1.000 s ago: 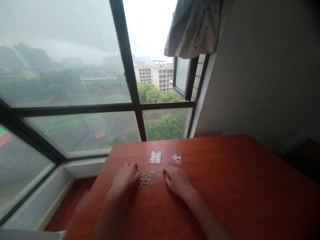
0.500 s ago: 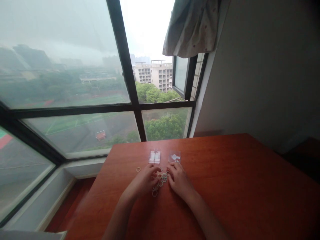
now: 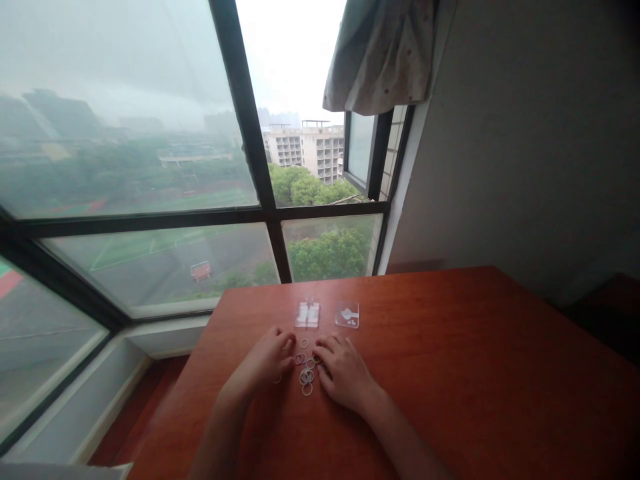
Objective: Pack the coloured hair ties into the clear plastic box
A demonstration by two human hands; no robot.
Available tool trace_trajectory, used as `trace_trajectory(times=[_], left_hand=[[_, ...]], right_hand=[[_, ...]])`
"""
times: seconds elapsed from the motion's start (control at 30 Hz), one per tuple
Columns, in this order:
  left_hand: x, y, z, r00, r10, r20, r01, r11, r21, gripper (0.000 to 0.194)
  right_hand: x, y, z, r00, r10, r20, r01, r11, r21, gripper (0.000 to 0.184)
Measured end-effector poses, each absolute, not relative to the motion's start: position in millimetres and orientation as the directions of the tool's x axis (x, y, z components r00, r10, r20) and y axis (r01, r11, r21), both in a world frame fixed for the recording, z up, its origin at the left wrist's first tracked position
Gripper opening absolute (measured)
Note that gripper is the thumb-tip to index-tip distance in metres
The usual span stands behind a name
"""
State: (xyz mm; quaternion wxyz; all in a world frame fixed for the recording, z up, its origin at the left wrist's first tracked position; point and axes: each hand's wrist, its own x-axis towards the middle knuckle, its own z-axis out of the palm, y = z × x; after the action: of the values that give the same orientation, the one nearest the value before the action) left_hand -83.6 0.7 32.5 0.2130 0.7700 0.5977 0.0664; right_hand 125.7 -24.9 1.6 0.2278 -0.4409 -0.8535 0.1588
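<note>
Several small pale rings (image 3: 307, 377) lie in a loose cluster on the wooden table, some overlapping. A single ring (image 3: 305, 343) sits a little farther back. My left hand (image 3: 263, 363) rests just left of the cluster, fingers bent, thumb apart from them. Part of another ring (image 3: 277, 379) shows beneath it. On the cluster's right side is my right hand (image 3: 347, 369), its fingers bent and apart, with the tips at a ring (image 3: 317, 359) they partly cover. What lies under both palms is hidden.
Behind the hands are a clear plastic case (image 3: 307, 314) with white parts and a clear flat piece (image 3: 347, 315) with a white pattern. The table (image 3: 450, 347) reaches to a large window (image 3: 150, 253) and a wall on the right. A curtain (image 3: 380, 60) hangs above.
My left hand has moved left, off the cluster. The right hand has shifted slightly left and down to its edge. The rings are spread differently, with one now separate at the back.
</note>
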Motion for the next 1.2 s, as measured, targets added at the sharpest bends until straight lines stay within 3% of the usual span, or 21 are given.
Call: trace_trajectory(times=[0.13,0.23,0.3,0.5,0.73,0.87,0.97,1.1,1.2], left_hand=[[-62,-5,26,0.448,0.889,-0.099,0.76,-0.32,0.566,0.015],[-59,-6,29,0.457,0.887,-0.071,0.731,-0.329,0.597,0.018],[-64,-6,35,0.376,0.923,-0.081,0.791,-0.275,0.546,0.023],[-91,-8,55,0.056,0.957,-0.285,0.977,0.007,0.215,0.029],[-79,-11,48,0.138,0.935,-0.327,0.975,-0.07,0.212,0.027],[-62,-11,42,0.218,0.947,-0.235,0.951,-0.152,0.271,0.017],[-51,-12,40,0.308,0.927,-0.213,0.892,-0.204,0.404,0.014],[-48,-7,35,0.428,0.888,-0.167,0.722,-0.225,0.655,0.015],[-56,3,29,0.273,0.962,0.033,0.741,-0.232,0.63,0.02]], right_hand=[[131,-22,-3,-0.505,0.803,0.317,0.6,0.59,-0.54,0.027],[134,-20,-6,-0.446,0.826,0.346,0.604,0.562,-0.565,0.026],[135,-19,-7,-0.386,0.853,0.352,0.632,0.522,-0.572,0.025],[137,-15,-9,-0.206,0.93,0.305,0.76,0.348,-0.549,0.018],[136,-15,-11,-0.241,0.939,0.245,0.809,0.333,-0.483,0.014],[136,-17,-10,-0.33,0.914,0.237,0.782,0.405,-0.474,0.012],[138,-16,-10,-0.369,0.895,0.25,0.739,0.446,-0.505,0.012],[148,-8,-11,-0.236,0.919,0.316,0.743,0.381,-0.551,0.02],[158,0,-15,-0.097,0.923,0.372,0.808,0.291,-0.513,0.03]])
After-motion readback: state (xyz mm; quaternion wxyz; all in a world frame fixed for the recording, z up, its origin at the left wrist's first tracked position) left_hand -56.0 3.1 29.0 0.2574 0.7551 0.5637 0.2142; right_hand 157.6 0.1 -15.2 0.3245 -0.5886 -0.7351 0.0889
